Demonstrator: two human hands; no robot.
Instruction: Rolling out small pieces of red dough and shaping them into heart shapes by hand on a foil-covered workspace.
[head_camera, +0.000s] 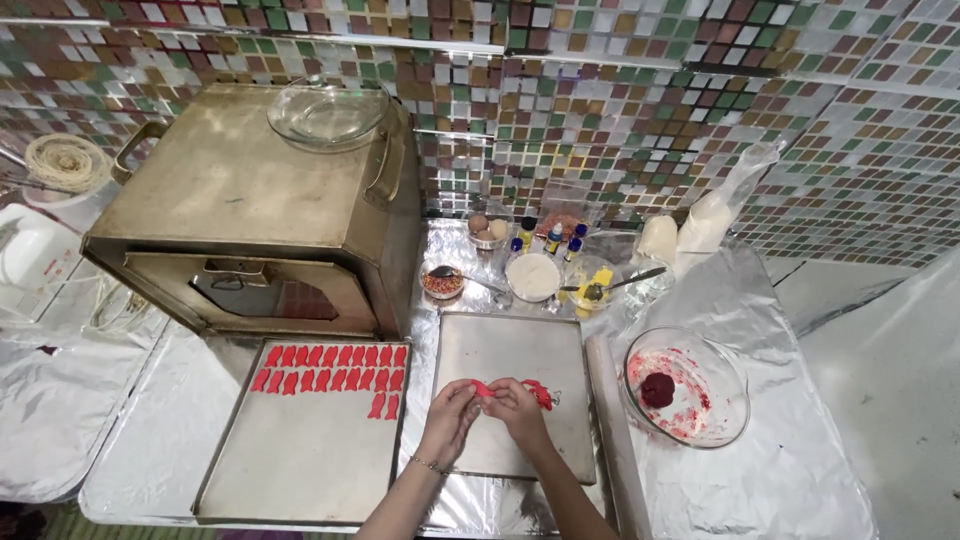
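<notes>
1. My left hand (450, 412) and right hand (517, 405) meet over the near edge of the bare metal tray (515, 350), and together they pinch a small piece of red dough (483, 388); each grip is clenched on it.
2. Just to the right of my right hand, a red fish-shaped cutter (540, 394) lies on the same tray, touching or nearly touching my fingers; I cannot tell which.
3. To my left sits a second tray (300, 460) with rows of red dough fish (335, 367) along its far edge.
4. Behind that tray stands a big metal box oven (250, 210) with a glass bowl (327, 112) on top of it.
5. A rolling pin (615, 430) lies along the right side of my tray, between it and a glass mixing bowl (690, 388) holding a dark red lump of dough (657, 389).
6. Farther back on the foil-covered desk (790, 460) stand a dish of sprinkles (442, 282), a bowl of white powder (533, 276), eggs (487, 227), small colouring bottles (550, 238) and bags of flour (700, 225).
7. Nothing lies between my hands and the tray surface.
</notes>
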